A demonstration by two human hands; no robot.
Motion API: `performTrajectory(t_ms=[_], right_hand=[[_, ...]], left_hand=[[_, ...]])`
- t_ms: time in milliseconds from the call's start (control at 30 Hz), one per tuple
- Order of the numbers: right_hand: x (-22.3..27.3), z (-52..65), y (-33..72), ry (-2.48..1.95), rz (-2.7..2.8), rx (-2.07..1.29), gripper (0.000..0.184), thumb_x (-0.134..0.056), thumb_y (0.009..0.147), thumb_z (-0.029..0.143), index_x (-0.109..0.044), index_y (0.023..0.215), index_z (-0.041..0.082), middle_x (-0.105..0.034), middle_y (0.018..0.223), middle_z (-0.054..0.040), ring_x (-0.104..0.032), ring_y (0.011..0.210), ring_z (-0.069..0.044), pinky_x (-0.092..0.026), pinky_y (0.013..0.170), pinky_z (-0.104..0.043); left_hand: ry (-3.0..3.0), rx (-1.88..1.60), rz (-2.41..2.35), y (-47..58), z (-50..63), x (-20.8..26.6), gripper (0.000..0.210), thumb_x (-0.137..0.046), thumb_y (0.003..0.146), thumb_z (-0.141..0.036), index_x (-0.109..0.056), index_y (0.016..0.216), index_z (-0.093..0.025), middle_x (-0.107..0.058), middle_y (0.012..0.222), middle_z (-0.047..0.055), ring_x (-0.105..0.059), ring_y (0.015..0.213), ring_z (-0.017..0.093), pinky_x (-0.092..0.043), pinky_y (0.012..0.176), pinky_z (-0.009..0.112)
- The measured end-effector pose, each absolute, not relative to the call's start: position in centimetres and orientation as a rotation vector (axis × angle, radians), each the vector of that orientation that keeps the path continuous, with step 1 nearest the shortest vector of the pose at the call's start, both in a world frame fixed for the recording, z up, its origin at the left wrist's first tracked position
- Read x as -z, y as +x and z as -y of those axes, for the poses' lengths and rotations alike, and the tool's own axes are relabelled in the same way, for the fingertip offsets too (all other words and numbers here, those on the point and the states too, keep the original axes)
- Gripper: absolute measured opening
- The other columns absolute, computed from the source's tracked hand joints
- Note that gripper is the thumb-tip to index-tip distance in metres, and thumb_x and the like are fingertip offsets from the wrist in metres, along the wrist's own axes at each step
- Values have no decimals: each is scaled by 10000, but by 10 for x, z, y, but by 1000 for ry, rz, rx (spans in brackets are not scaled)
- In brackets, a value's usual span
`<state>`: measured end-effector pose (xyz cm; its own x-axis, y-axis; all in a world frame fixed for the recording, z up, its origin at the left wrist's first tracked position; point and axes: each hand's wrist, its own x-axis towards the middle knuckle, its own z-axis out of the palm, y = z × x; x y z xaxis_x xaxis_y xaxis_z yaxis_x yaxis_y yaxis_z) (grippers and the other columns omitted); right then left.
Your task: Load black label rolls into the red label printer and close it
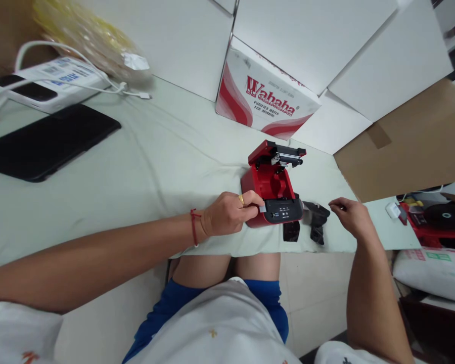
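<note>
A small red and black printer-like device (275,182) stands on the table with its hinged lid (276,153) raised, showing a red hollow inside. My left hand (233,212) is at its front left corner, thumb and forefinger pinched on a small pale strip (263,208) beside the black button panel (284,210). Crumpled black plastic (317,216) lies just right of the device, and a small black piece (291,231) sits in front of it. My right hand (351,217) hovers right of the plastic, fingertips pressed together; whether anything is between them cannot be made out.
A Wahaha water carton (265,93) stands behind the device against white boxes (307,40). On the left lie a black phone-like slab (49,141), a white power unit (53,83) with cables, and clear plastic wrapping (94,40). A brown cardboard box (409,146) is at right.
</note>
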<state>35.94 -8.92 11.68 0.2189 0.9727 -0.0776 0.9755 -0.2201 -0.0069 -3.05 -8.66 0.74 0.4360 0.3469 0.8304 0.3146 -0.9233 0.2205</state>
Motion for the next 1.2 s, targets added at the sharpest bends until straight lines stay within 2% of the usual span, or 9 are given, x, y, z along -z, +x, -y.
performTrajectory(t_ms=[100, 233, 400, 500, 633, 833, 933, 1067, 1200], right_hand=[[-115, 95, 380, 2507, -1858, 3, 302, -580, 813, 399, -775, 928, 199, -787, 892, -122, -691, 814, -272, -499, 757, -385], [-111, 96, 389, 2499, -1893, 66, 432, -591, 852, 476, -777, 1113, 186, -784, 944, -106, -679, 778, -225, -507, 754, -353], [-99, 87, 380, 2308, -1992, 254, 514, -621, 833, 502, -771, 1212, 188, -727, 744, -41, -637, 650, -205, -501, 659, -332], [-100, 83, 374, 2216, -2023, 252, 447, -618, 792, 426, -799, 1103, 161, -711, 692, -64, -660, 646, -245, -518, 659, -377], [-148, 98, 370, 2012, -2111, 390, 240, -712, 721, 372, -818, 900, 252, -793, 891, -93, -745, 803, -283, -574, 754, -398], [-235, 128, 299, 1386, -2468, 550, 360, -649, 941, 398, -732, 1291, 410, -739, 1246, -131, -759, 1020, -274, -614, 772, -334], [-220, 115, 234, 1357, -2628, 536, 356, -544, 999, 329, -690, 1323, 350, -706, 1266, -88, -731, 1034, -249, -616, 836, -360], [-168, 83, 177, 1622, -2586, 226, 386, -530, 931, 146, -686, 1277, 217, -677, 1292, -93, -701, 1035, -246, -556, 886, -369], [-142, 68, 159, 1754, -2471, 47, 452, -538, 909, 124, -668, 1334, 205, -663, 1361, -97, -689, 1095, -265, -516, 877, -339]], left_hand=[[2641, -1539, -595, -31, 87, -11, 230, -406, 774, 17, -522, 761, -182, -737, 1065, 48, -628, 650, 86, -499, 574, 196], [2661, -1574, -584, -31, 87, -13, 235, -406, 731, 29, -491, 747, -189, -738, 1065, 52, -553, 554, 83, -456, 531, 231], [2670, -1528, -553, -29, 88, -9, 215, -410, 819, -4, -521, 774, -184, -745, 1098, 50, -621, 634, 87, -500, 586, 214], [2682, -1523, -551, -29, 88, -5, 220, -410, 829, -5, -541, 787, -177, -745, 1111, 53, -639, 674, 87, -536, 636, 208], [2679, -1559, -581, -30, 88, -4, 224, -403, 829, -16, -555, 810, -179, -747, 1082, 40, -624, 662, 89, -525, 610, 210], [2682, -1553, -591, -30, 88, -5, 231, -394, 870, -26, -555, 799, -176, -739, 1065, 43, -606, 648, 83, -528, 614, 207], [2683, -1544, -582, -29, 88, -5, 215, -411, 857, -23, -548, 793, -176, -733, 1071, 52, -603, 638, 88, -523, 592, 215], [2674, -1573, -571, -29, 87, -3, 208, -421, 816, -7, -535, 797, -180, -725, 1080, 55, -607, 633, 98, -521, 579, 231], [2700, -1547, -580, -29, 87, -1, 201, -422, 812, -6, -517, 782, -180, -714, 1098, 61, -592, 621, 94, -520, 584, 240]])
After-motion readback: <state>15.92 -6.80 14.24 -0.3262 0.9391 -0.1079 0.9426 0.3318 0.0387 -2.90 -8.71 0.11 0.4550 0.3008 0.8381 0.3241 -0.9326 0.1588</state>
